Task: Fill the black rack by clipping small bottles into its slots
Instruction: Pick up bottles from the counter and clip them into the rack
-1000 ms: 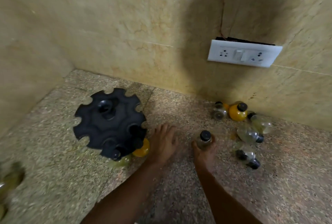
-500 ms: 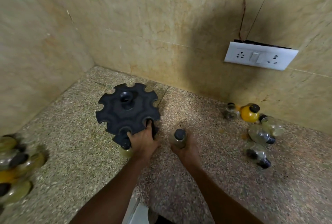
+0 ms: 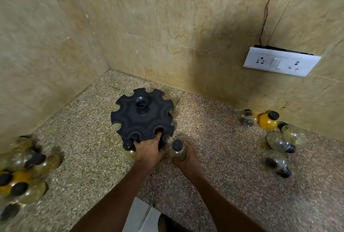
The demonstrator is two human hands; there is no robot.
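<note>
The left hand [image 3: 148,150] clenches the near rim of the black rack [image 3: 142,118], its fingers [image 3: 158,136] hooked into a slot at 6 o'clock, steadying it on the granite tabletop [image 3: 214,138]. The right hand [image 3: 186,157] grasps a small black-capped bottle [image 3: 177,150] upright just beside the rack at 4 o'clock. One clipped bottle [image 3: 128,148] sits at 7 o'clock. Next, likely press the held bottle's neck sideways into an open slot.

Bare counter [image 3: 214,135] between rack [image 3: 142,116], bottles [image 3: 275,138]
</note>
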